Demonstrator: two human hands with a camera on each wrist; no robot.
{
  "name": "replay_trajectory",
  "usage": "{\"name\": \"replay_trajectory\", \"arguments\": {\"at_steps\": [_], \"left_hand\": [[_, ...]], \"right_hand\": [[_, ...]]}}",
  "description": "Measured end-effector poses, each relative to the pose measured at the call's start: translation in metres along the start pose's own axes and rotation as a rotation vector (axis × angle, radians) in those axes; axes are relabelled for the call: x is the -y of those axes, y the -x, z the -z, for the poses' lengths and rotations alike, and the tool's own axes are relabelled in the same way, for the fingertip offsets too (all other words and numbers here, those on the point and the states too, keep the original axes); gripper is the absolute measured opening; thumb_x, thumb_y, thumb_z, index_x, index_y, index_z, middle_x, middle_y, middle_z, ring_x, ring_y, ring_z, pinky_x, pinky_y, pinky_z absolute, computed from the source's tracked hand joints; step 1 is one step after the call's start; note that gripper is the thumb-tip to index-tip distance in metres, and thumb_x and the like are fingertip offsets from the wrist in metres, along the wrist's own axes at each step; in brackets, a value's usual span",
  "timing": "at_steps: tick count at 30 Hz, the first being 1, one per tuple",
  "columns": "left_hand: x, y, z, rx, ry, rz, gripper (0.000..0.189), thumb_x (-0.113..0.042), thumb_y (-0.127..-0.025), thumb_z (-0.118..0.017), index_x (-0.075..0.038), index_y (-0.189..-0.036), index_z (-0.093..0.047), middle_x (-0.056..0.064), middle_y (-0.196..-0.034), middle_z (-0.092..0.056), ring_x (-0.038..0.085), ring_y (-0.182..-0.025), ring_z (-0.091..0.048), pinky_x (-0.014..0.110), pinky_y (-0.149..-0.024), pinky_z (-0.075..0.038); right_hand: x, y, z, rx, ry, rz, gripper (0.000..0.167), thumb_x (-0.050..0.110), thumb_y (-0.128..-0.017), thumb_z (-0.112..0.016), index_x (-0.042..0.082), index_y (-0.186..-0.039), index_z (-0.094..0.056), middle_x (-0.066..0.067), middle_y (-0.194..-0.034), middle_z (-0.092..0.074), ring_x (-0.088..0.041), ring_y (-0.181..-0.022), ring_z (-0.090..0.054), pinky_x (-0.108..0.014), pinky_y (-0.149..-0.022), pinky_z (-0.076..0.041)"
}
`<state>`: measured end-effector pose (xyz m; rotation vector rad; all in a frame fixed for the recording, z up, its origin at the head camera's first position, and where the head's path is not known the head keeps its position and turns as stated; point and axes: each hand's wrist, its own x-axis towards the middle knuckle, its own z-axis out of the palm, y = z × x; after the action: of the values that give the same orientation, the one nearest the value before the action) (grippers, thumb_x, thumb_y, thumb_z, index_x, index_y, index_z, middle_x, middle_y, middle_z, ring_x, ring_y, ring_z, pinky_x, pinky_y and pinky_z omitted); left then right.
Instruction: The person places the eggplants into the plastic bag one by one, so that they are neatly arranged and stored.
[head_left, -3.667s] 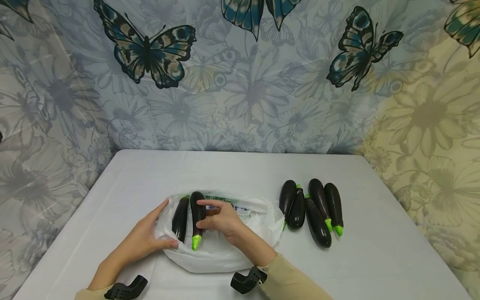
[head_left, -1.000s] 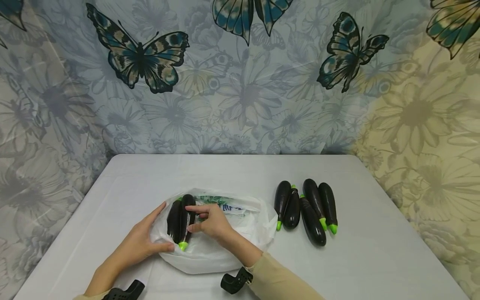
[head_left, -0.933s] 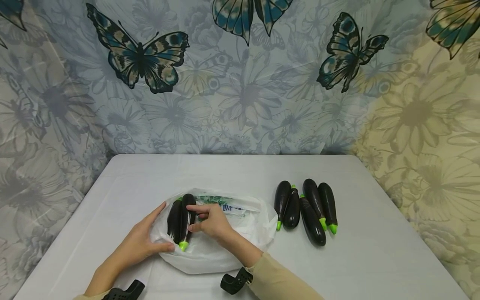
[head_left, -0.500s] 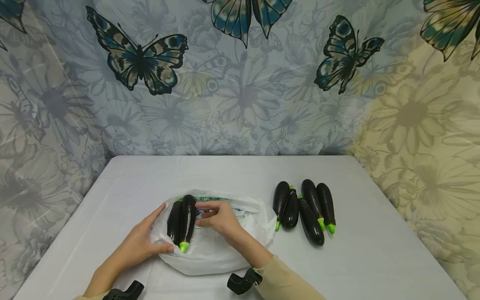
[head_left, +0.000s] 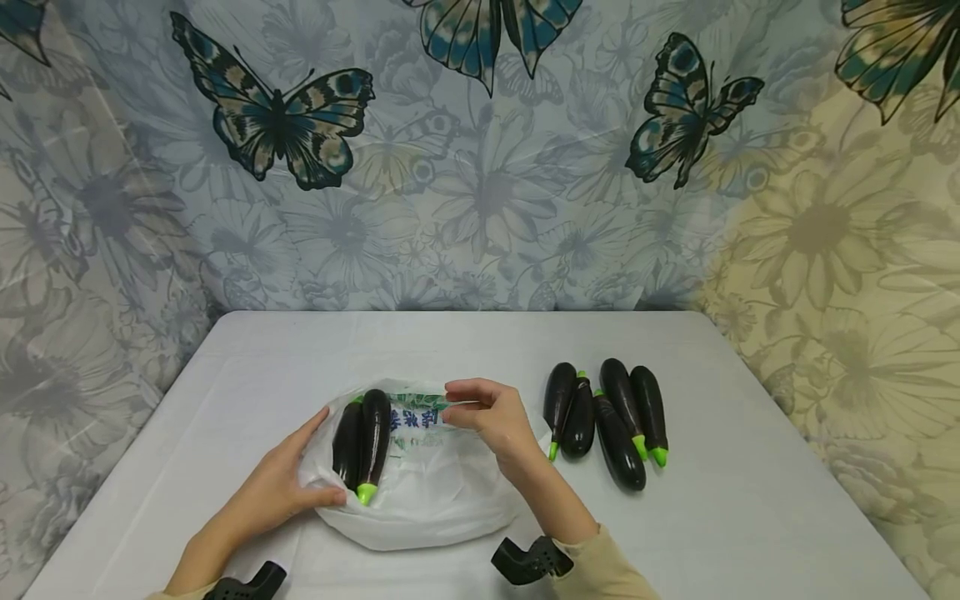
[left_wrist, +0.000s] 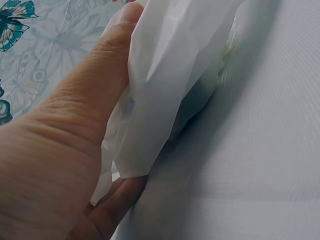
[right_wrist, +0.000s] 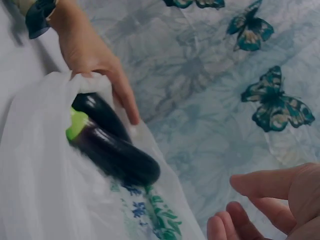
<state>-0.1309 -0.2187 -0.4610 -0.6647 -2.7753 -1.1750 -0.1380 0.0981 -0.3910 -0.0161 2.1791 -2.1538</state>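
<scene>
A white plastic bag with green and blue print lies spread on the table, its mouth gaping at the left. Inside that mouth, two dark eggplants rest side by side: the left eggplant and the right eggplant, whose bright green stem end points toward me. My left hand holds the bag's left edge, thumb on the near side and fingers at the far side; in the left wrist view the film hangs between thumb and fingers. My right hand hovers over the bag's right part, fingers loosely bent, holding nothing.
Several more eggplants lie in a row on the white table right of the bag. A patterned cloth with butterflies hangs behind the table. Black wrist cameras sit on both wrists.
My right hand pushed the right eggplant left against the other one, then let go and moved right, off it. The left hand has stayed at the bag's edge.
</scene>
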Motion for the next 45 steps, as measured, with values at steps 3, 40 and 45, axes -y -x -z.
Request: {"name": "replay_trajectory", "arguments": {"at_steps": [3, 40, 45], "left_hand": [[0.000, 0.000, 0.000, 0.002, 0.003, 0.001, 0.116, -0.046, -0.066, -0.089, -0.009, -0.156, -0.026, 0.025, -0.150, -0.035, 0.048, -0.133, -0.035, 0.065, -0.102, -0.031], [0.001, 0.004, -0.003, -0.013, -0.003, -0.008, 0.117, -0.048, -0.065, -0.089, -0.007, -0.155, -0.027, 0.027, -0.149, -0.036, 0.050, -0.132, -0.036, 0.066, -0.101, -0.031], [0.000, 0.003, -0.003, -0.010, 0.006, -0.011, 0.116, -0.047, -0.066, -0.089, -0.009, -0.156, -0.027, 0.027, -0.149, -0.036, 0.050, -0.132, -0.035, 0.066, -0.101, -0.031]], "right_hand": [[0.002, 0.001, 0.006, -0.014, -0.003, -0.002, 0.033, 0.002, -0.081, -0.078, 0.002, -0.113, -0.072, -0.019, -0.113, -0.066, -0.023, -0.093, -0.067, -0.034, -0.081, -0.054], [0.003, 0.040, 0.140, -0.299, -0.073, -0.033, 0.040, 0.005, -0.090, -0.071, -0.009, -0.126, -0.058, -0.017, -0.120, -0.063, -0.032, -0.110, -0.062, -0.036, -0.089, -0.053], [0.004, 0.049, 0.161, -0.335, -0.029, -0.036, 0.039, 0.009, -0.092, -0.071, -0.006, -0.125, -0.059, -0.006, -0.109, -0.067, -0.020, -0.101, -0.066, -0.034, -0.089, -0.053]]}}
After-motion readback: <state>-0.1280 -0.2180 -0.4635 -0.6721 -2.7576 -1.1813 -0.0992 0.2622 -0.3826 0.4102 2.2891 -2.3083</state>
